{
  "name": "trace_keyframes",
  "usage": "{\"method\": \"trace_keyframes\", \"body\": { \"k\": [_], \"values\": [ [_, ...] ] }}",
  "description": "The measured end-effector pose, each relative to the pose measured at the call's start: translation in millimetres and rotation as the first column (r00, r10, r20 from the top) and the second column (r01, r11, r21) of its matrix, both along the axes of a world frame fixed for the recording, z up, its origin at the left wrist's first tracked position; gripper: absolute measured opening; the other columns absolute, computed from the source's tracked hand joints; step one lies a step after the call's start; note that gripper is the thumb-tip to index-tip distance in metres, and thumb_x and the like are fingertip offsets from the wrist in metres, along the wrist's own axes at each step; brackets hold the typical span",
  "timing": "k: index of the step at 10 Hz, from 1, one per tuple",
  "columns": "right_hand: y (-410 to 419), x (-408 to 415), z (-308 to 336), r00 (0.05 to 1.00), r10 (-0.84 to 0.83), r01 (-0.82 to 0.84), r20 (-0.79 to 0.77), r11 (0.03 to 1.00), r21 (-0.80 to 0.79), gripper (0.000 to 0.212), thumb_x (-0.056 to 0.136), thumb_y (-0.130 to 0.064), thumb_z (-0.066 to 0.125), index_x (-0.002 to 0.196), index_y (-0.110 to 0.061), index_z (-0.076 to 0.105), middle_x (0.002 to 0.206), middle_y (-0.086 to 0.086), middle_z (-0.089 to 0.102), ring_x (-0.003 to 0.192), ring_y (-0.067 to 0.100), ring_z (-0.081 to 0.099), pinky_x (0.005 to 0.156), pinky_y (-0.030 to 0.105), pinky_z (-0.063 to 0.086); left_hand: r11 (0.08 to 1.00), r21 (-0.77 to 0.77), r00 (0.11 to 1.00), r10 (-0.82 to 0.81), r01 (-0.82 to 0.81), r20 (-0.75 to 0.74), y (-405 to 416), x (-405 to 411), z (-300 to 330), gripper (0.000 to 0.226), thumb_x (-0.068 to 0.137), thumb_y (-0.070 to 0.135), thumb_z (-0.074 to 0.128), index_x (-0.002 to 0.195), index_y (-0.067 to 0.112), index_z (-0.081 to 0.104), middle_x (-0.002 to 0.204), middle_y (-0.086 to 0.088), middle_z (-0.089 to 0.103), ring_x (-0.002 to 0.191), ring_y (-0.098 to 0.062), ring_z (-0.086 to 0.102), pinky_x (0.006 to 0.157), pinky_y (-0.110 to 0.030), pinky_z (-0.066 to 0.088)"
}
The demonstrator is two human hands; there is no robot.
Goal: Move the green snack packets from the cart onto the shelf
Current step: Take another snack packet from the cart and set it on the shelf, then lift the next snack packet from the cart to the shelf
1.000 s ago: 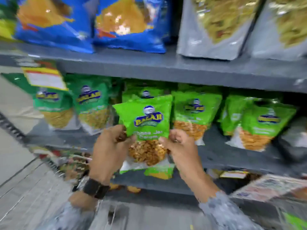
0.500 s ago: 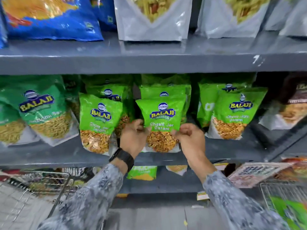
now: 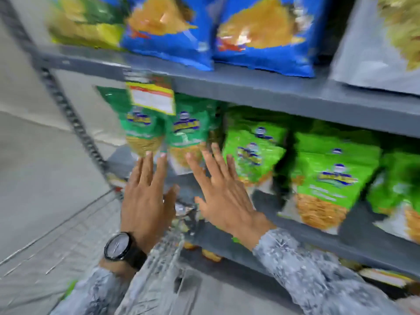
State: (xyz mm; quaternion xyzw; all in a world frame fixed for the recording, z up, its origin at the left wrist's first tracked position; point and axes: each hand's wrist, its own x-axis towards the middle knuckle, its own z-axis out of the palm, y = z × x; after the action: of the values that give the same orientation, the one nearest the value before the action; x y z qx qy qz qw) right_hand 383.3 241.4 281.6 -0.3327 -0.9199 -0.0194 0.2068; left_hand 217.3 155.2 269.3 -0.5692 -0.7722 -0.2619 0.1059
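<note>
The view is blurred by motion. Bright green snack packets (image 3: 334, 178) stand in a row on the grey middle shelf (image 3: 284, 214). Two darker green packets (image 3: 186, 133) stand at the shelf's left end. My left hand (image 3: 147, 196), with a black watch on the wrist, and my right hand (image 3: 225, 192) are both flat with fingers spread, empty, in front of the darker packets. The wire cart (image 3: 45, 258) is at the lower left, below my left arm. A scrap of green shows inside it.
Blue snack bags (image 3: 263, 35) and a grey pouch (image 3: 375, 48) fill the upper shelf. A yellow and white price tag (image 3: 152, 98) hangs from that shelf's edge. A perforated metal upright (image 3: 68, 114) borders the shelf's left end. More packets lie on the lowest shelf.
Both hands have let go of the green packet, which now stands on the shelf. The hands have opened and drawn back leftward, and the view has swung left toward the cart.
</note>
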Motion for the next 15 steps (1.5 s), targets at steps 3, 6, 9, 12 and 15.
{"method": "trace_keyframes", "body": {
  "k": [3, 6, 9, 12, 15],
  "values": [
    [-83.8, -241.8, -142.0, 0.817, 0.427, -0.208, 0.387, 0.844, -0.494, 0.087, 0.09, -0.051, 0.063, 0.162, -0.026, 0.02, 0.172, 0.013, 0.016, 0.159, 0.034, 0.017, 0.126, 0.061, 0.009, 0.694, -0.639, 0.814, 0.553, -0.333, 0.177, -162.8, -186.1, -156.9, 0.076, 0.095, 0.039, 0.057, 0.16, 0.013, 0.029, 0.166, -0.021, 0.03, 0.151, -0.039, 0.034, 0.122, -0.046, 0.032],
    [-146.7, -349.9, -340.7, 0.692, 0.563, 0.16, 0.452, 0.491, -0.856, 0.068, 0.089, -0.041, 0.063, 0.146, -0.008, 0.049, 0.151, 0.019, 0.053, 0.132, 0.038, 0.056, 0.104, 0.041, 0.049, 0.437, -0.864, -0.048, 0.886, -0.251, 0.462, -228.2, -233.8, -324.6, 0.055, 0.096, 0.029, 0.061, 0.139, -0.005, 0.058, 0.143, -0.028, 0.059, 0.133, -0.04, 0.059, 0.111, -0.042, 0.048],
    [-185.6, -358.8, -426.3, 0.823, 0.317, 0.343, 0.471, 0.384, -0.857, 0.044, 0.08, -0.036, 0.079, 0.116, -0.013, 0.07, 0.126, 0.013, 0.07, 0.117, 0.031, 0.067, 0.093, 0.031, 0.052, 0.377, -0.863, -0.431, 0.753, -0.336, 0.497, -236.5, -197.3, -417.9, 0.05, 0.105, 0.021, 0.043, 0.151, 0.0, 0.044, 0.149, -0.021, 0.055, 0.138, -0.036, 0.054, 0.119, -0.039, 0.038],
    [-146.9, -339.7, -344.7, 0.908, 0.272, 0.23, 0.318, 0.311, -0.922, 0.026, 0.08, -0.028, 0.08, 0.098, -0.009, 0.077, 0.105, 0.014, 0.078, 0.084, 0.025, 0.07, 0.076, 0.031, 0.058, 0.572, -0.59, -0.275, 0.544, -0.57, 0.793, -216.9, -202.8, -327.1, 0.013, 0.091, 0.002, 0.067, 0.102, 0.008, 0.071, 0.105, -0.017, 0.076, 0.103, -0.034, 0.072, 0.101, -0.049, 0.056],
    [-56.1, -147.0, -104.6, 0.925, -0.261, -0.109, -0.277, 0.516, -0.85, 0.027, 0.079, -0.037, 0.077, 0.091, -0.013, 0.07, 0.091, 0.009, 0.078, 0.085, 0.023, 0.07, 0.062, 0.032, 0.041, 0.932, 0.004, 0.41, 0.155, -0.362, 0.899, -98.4, -79.0, -88.5, 0.022, 0.092, 0.004, 0.069, 0.111, 0.014, 0.071, 0.093, 0.007, 0.077, 0.076, 0.005, 0.07, 0.075, -0.011, 0.055]
  ]
}}
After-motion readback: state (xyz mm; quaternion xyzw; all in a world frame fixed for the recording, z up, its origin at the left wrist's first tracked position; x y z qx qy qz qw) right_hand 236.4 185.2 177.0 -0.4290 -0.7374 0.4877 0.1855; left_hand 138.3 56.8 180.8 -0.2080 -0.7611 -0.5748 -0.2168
